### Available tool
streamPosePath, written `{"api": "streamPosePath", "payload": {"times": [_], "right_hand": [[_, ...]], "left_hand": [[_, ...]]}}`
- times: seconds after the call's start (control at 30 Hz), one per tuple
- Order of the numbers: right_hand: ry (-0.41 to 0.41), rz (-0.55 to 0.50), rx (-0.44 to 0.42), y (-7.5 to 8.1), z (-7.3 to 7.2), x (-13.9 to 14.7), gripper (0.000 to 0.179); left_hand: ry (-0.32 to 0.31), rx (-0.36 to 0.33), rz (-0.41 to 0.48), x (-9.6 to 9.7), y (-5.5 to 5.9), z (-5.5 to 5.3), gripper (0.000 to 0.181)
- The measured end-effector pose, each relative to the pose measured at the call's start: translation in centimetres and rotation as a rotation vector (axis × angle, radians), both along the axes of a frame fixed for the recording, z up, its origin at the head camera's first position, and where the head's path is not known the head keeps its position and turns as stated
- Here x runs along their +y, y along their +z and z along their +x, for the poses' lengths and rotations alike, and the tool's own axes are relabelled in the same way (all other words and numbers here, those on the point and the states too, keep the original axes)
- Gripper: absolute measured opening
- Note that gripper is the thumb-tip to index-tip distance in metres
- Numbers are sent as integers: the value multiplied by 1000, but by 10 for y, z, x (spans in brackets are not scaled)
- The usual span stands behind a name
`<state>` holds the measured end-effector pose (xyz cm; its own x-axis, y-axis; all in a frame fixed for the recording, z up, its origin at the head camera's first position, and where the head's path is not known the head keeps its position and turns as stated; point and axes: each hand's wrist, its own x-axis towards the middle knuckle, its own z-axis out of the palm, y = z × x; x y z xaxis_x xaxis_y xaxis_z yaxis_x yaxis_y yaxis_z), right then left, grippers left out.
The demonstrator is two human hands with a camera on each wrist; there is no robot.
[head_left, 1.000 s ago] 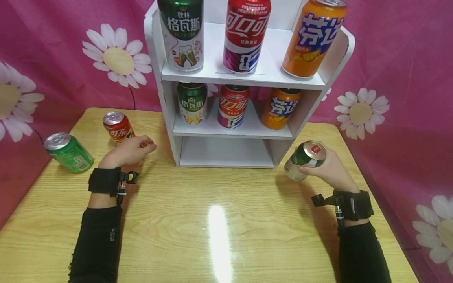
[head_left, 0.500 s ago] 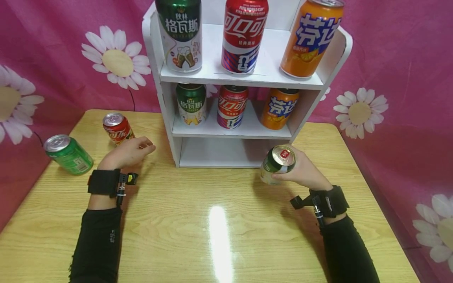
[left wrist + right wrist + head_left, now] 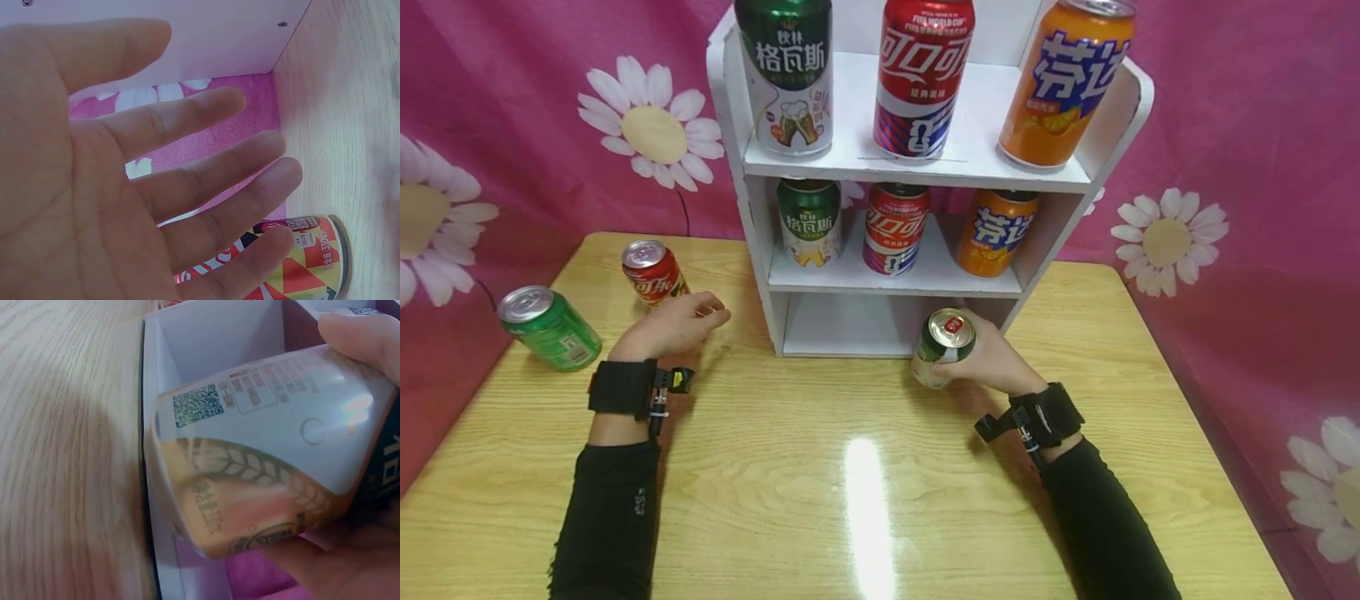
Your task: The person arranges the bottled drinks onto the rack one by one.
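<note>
From where I stand, the right hand (image 3: 983, 354) has its thumb and fingers wrapped round the sides of a green-and-white can (image 3: 942, 343), a firm-looking hold with the lid left bare. The can sits in that grip at the front of the white rack; whether its base touches anything, I can't tell.

Just beyond the grip is the rack's bottom board (image 3: 850, 325). The can's base could catch on its front edge, I'd say, if carried too low or tilted. Above the grip, the middle shelf bears an orange can (image 3: 996, 233), a red can (image 3: 895, 229) and a green can (image 3: 810, 225). Lifting too high might bump the lid or knuckles on that shelf, and a hard jolt could rattle the three big cans (image 3: 923, 79) higher up.

Well off to the grip's left, the left hand (image 3: 679, 323) holds nothing, its fingers loosely spread. A squat red can (image 3: 653, 271) is right beside it; a careless backward swing might topple it. Farthest from the grip is a bright green can (image 3: 553, 331).
</note>
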<state>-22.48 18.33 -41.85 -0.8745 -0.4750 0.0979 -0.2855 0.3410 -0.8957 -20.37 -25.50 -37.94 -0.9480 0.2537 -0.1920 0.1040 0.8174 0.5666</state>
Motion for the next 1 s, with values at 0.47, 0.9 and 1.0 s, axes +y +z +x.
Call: {"api": "streamPosePath", "payload": {"times": [0.47, 0.9, 1.0], "right_hand": [[-65, 38, 33, -10, -17, -16, 76], [-142, 96, 34, -13, -20, -26, 73], [-148, 77, 41, -13, -21, -29, 76]], "left_hand": [[5, -2, -23, 0, 0, -1, 50], [4, 24, -47, 3, -2, -1, 47], [10, 23, -53, 4, -2, -2, 48]]}}
